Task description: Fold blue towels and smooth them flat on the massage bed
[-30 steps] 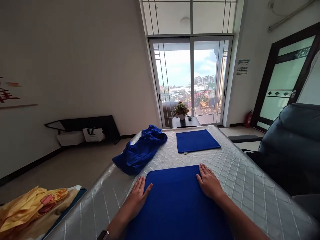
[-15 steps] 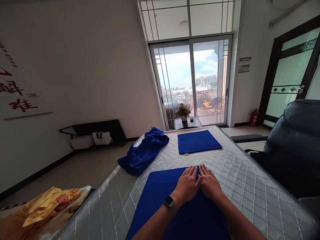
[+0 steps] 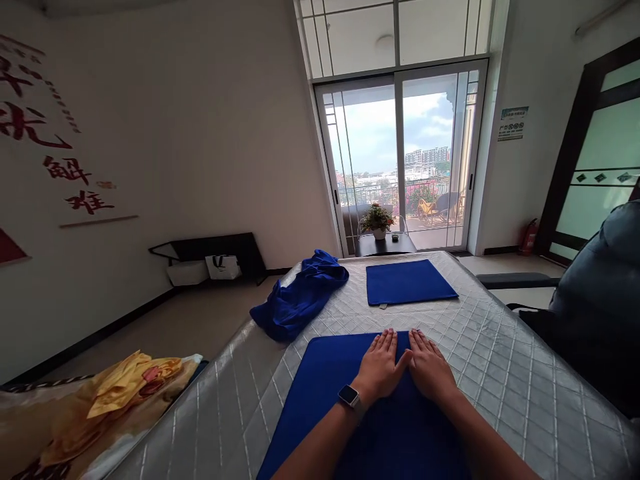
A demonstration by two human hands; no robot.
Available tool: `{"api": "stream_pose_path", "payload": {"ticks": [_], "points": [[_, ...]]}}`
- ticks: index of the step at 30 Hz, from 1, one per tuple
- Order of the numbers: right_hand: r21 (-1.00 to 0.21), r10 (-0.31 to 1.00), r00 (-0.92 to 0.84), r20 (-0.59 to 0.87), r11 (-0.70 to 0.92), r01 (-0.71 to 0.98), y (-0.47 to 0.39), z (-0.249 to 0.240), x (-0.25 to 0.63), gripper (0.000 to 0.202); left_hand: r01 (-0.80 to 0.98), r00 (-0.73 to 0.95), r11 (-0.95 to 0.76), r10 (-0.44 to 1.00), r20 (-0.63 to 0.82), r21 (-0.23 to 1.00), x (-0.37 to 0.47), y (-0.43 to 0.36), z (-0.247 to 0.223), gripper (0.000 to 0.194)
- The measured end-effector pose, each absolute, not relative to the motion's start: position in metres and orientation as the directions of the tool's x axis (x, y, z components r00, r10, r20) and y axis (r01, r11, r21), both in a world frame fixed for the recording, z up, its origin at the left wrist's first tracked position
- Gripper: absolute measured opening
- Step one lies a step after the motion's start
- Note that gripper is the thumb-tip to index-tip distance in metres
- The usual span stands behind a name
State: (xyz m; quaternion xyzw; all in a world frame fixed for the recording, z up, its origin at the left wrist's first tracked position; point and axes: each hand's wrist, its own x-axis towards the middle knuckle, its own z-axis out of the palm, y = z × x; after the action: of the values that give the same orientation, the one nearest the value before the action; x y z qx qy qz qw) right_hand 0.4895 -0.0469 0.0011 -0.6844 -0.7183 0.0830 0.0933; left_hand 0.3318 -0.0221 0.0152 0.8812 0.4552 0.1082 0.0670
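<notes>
Both palms press down on a flat blue cloth (image 3: 325, 380) spread on the silver quilted cover (image 3: 505, 360) in front of me. My left hand (image 3: 383, 367), with a watch (image 3: 349, 395) on its wrist, lies flat near the cloth's far edge, fingers stretched forward. Beside it my right hand (image 3: 429, 363) rests flat at the far right part of the cloth, fingers straight. The thumbs nearly meet. Beyond the hands lies a neatly folded blue cloth (image 3: 411, 283) with a small tag at its near edge. To its left is a crumpled blue cloth (image 3: 303, 300).
Yellow and brown bedding (image 3: 135, 393) lies at the lower left. A dark armchair (image 3: 590, 293) stands along the right side. Past the far edge, a small black table (image 3: 383, 246) holds a potted plant (image 3: 379, 220). A white bag (image 3: 223, 267) sits by the left wall.
My hands have moved slightly apart at the fingertips, the right one shifting rightward over the cloth. The view has turned a little to the left; the other cloths lie as before.
</notes>
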Motion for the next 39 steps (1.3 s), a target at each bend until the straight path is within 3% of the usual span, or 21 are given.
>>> {"api": "stream_pose_path", "payload": {"ticks": [24,39], "points": [[-0.231,0.997,-0.040,0.066,0.054,0.972,-0.047,-0.008,0.492,0.068,0.915,0.357,-0.374,0.925,0.129,0.150,0.155,-0.005,0.017,0.076],[-0.160,0.986,-0.087,0.145,0.110,0.981,-0.042,-0.026,0.501,0.069,0.910,0.332,-0.361,0.929,0.164,0.202,0.146,0.000,0.001,0.078]]}}
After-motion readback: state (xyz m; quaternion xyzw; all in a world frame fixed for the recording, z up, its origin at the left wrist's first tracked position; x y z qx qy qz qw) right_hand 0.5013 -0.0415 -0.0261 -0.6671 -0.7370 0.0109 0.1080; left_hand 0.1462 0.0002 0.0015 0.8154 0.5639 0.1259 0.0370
